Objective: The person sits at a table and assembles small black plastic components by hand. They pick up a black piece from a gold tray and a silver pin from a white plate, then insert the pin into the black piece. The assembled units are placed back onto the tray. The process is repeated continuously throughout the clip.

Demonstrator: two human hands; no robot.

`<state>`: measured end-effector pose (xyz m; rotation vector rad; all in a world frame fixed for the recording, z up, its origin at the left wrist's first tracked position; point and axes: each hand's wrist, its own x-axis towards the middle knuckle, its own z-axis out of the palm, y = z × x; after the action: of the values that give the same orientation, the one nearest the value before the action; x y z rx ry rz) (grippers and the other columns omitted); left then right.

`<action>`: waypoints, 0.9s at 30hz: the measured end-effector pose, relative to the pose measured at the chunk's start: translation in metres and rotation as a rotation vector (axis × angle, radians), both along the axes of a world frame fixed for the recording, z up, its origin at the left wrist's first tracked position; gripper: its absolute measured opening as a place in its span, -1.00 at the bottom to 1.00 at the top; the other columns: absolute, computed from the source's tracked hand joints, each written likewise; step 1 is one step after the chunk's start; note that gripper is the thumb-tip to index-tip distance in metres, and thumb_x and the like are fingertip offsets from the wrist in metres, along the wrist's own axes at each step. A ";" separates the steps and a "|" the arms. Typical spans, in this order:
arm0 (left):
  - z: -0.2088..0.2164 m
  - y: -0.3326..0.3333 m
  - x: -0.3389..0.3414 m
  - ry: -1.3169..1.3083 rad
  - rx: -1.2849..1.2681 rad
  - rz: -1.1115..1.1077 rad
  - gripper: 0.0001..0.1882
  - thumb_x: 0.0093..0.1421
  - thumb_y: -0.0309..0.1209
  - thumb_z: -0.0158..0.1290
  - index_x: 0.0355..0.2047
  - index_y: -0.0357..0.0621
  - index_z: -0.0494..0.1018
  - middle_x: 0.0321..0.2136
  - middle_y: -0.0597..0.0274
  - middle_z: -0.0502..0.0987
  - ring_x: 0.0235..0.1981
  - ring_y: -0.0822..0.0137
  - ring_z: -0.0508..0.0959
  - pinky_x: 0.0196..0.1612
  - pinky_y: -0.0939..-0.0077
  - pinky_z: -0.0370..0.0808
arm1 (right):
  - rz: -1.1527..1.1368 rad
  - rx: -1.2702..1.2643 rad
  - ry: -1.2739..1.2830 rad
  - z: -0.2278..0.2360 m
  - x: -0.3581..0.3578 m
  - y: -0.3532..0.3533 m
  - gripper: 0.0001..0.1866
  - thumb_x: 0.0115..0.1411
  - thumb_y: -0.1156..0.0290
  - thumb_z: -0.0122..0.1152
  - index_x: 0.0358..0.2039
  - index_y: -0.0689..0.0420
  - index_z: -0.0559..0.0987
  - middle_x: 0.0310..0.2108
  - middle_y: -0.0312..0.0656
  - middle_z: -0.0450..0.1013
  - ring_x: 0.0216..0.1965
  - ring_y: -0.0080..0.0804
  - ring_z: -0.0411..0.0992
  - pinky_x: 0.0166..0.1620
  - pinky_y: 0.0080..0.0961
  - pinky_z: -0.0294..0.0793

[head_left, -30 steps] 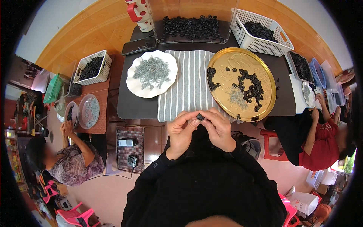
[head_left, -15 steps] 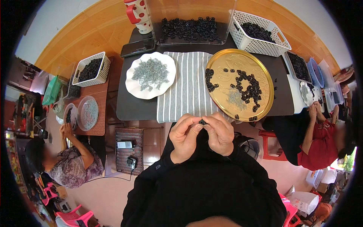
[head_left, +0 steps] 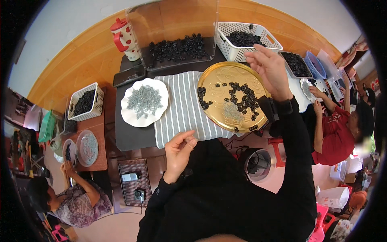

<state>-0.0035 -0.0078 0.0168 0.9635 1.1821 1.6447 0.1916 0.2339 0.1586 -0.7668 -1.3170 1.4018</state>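
My right hand is raised above the right side of the round gold tray, its fingers stretched toward the white basket of black parts. A small black piece shows at the basket, beyond my fingertips. Low in front of the striped cloth, my left hand has its fingers curled in and the thumb close to them; anything between them is too small to make out. On the tray lie small black plastic parts and a heap of tiny metal pieces.
A scalloped white plate bears grey metal pieces. Behind the cloth stands a clear bin with black parts, beside a phone and a spotted tumbler. Co-workers sit at side tables: one left, one right.
My hands, together on a small black part before, have parted. The right has gone up and right toward the basket, the left down and left. The view has shifted and tilted.
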 end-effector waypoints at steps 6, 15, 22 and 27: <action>0.070 -0.016 -0.014 0.290 0.305 -0.144 -0.78 0.13 -0.70 0.07 -0.18 -0.41 0.54 -0.39 0.08 0.54 -0.36 0.35 0.53 -0.30 0.56 0.44 | 0.130 -0.039 -0.375 -0.048 0.015 -0.016 -0.75 0.21 0.46 0.20 -0.12 0.29 0.56 -0.30 -0.21 0.57 -0.36 -0.63 0.46 -0.29 -0.72 0.41; 0.169 -0.021 0.067 0.001 1.116 -0.134 -0.83 0.06 -0.50 0.25 -0.33 -0.33 0.59 -0.57 0.10 0.51 -0.68 0.34 0.42 -0.67 0.55 0.23 | 0.161 0.581 -1.008 -0.110 0.022 -0.022 -0.82 0.08 0.52 0.22 -0.27 0.25 0.60 -0.41 -0.05 0.53 -0.36 -0.24 0.51 -0.25 -0.39 0.46; 0.164 -0.039 0.002 0.273 0.763 -0.315 -0.87 0.10 -0.57 0.13 -0.32 -0.32 0.58 -0.44 0.04 0.59 -0.65 0.23 0.52 -0.56 0.55 0.45 | 0.090 0.827 -1.205 -0.124 -0.009 -0.003 -0.87 -0.01 0.46 0.27 -0.42 0.20 0.58 -0.47 -0.03 0.43 -0.38 -0.01 0.45 -0.29 -0.21 0.41; 0.106 0.001 -0.022 0.583 0.562 -0.196 -0.84 0.04 -0.66 0.12 -0.32 -0.36 0.56 -0.42 0.05 0.57 -0.52 0.29 0.53 -0.49 0.44 0.43 | 0.211 0.717 -1.334 -0.123 -0.016 0.006 -0.88 -0.01 0.48 0.22 -0.47 0.25 0.53 -0.40 0.06 0.45 -0.32 0.03 0.47 -0.24 -0.15 0.44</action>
<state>-0.0255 -0.0071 0.1225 1.9488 0.9408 1.6110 0.1756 0.2400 0.0361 -1.0843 -2.7494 0.2947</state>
